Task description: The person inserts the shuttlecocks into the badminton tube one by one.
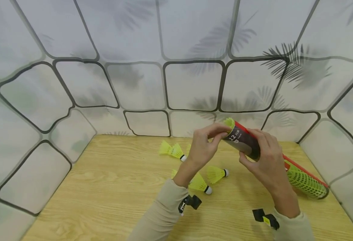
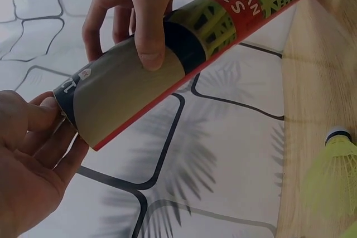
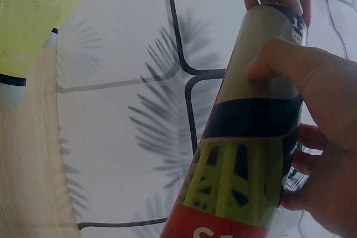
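My right hand (image 1: 267, 154) grips a shuttlecock tube (image 1: 242, 144) around its upper part, thumb across the near side in the right wrist view. The tube is tilted, its lower end by the table at the right and its mouth up and to the left. A yellow shuttlecock's skirt (image 1: 229, 122) shows at the mouth. There my left hand (image 1: 205, 144) pinches the skirt's edge with thumb and fingers; in the left wrist view the left fingers (image 2: 70, 157) lie right at the tube's rim. More shuttlecocks can be seen through the tube's clear lower section (image 3: 234, 176).
Several yellow shuttlecocks lie on the wooden table (image 1: 104, 187), among them one nearer shuttlecock (image 1: 199, 184), one by the right hand (image 1: 217, 174) and a nested pair (image 1: 173, 150) farther back. Patterned white walls (image 1: 191, 87) enclose the table at the back and sides.
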The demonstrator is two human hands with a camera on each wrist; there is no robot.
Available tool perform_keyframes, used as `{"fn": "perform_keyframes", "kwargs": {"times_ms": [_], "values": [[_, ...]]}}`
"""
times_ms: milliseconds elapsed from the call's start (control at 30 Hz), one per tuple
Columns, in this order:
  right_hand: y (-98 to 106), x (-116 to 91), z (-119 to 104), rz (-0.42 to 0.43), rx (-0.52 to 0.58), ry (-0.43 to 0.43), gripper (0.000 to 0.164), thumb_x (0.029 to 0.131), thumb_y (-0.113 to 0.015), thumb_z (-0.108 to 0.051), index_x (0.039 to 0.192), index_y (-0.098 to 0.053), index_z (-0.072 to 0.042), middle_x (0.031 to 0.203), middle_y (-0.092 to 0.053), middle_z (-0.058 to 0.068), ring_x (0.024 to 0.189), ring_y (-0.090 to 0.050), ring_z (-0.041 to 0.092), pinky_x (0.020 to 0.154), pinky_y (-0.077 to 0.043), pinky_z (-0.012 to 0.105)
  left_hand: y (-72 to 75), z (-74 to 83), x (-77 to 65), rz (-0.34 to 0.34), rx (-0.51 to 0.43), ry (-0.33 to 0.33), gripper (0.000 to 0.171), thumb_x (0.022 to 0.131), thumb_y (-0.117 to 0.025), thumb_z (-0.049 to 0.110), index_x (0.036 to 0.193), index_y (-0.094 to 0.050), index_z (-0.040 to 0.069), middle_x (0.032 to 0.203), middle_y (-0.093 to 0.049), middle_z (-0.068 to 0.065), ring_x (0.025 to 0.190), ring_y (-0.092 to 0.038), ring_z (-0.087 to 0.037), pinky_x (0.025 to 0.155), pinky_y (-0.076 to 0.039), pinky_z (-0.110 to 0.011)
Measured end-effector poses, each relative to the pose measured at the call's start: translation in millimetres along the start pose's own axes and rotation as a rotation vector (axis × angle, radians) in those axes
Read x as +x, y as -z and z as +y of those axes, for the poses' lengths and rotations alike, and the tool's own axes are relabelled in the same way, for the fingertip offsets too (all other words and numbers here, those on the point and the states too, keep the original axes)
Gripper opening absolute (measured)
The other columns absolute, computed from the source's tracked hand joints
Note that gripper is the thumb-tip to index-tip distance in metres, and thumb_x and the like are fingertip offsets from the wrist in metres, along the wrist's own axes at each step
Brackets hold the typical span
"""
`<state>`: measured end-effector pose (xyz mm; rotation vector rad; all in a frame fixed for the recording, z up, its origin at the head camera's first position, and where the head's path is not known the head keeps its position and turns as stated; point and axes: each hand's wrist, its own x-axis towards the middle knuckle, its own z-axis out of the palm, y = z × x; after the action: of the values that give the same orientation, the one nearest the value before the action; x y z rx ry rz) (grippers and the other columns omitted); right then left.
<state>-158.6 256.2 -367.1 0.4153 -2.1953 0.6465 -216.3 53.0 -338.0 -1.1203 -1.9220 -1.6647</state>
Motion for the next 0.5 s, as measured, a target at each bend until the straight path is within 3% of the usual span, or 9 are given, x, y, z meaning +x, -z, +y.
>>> {"fn": "perform_keyframes", "kwargs": {"times_ms": [367, 500], "values": [[-1.4, 0.1, 2.2, 0.005, 0.001, 0.016, 0.071, 0.069, -0.083, -0.003, 0.135, -0.058, 0.001, 0.125, -0.059, 0.024, 0.113, -0.054, 0.044, 0.087, -0.045, 0.06, 5.3, -5.0, -2.3, -0.162, -0.022, 0.017, 0.02, 0.103, -0.057, -0.002, 0.122, -0.063, 0.002, 0.121, -0.071, -0.018, 0.111, -0.07, -0.014, 0.094, -0.055, -0.023], [-1.8, -1.1, 3.1, -0.005, -0.006, 0.009, 0.073, 0.068, -0.084, -0.001, 0.135, -0.057, 0.001, 0.126, -0.059, 0.025, 0.113, -0.054, 0.045, 0.087, -0.045, 0.061, 9.3, -4.4, -4.4, -0.201, -0.033, 0.024, 0.025, 0.102, -0.06, -0.001, 0.126, -0.061, 0.004, 0.124, -0.07, -0.016, 0.116, -0.068, -0.013, 0.099, -0.053, -0.026]]}}
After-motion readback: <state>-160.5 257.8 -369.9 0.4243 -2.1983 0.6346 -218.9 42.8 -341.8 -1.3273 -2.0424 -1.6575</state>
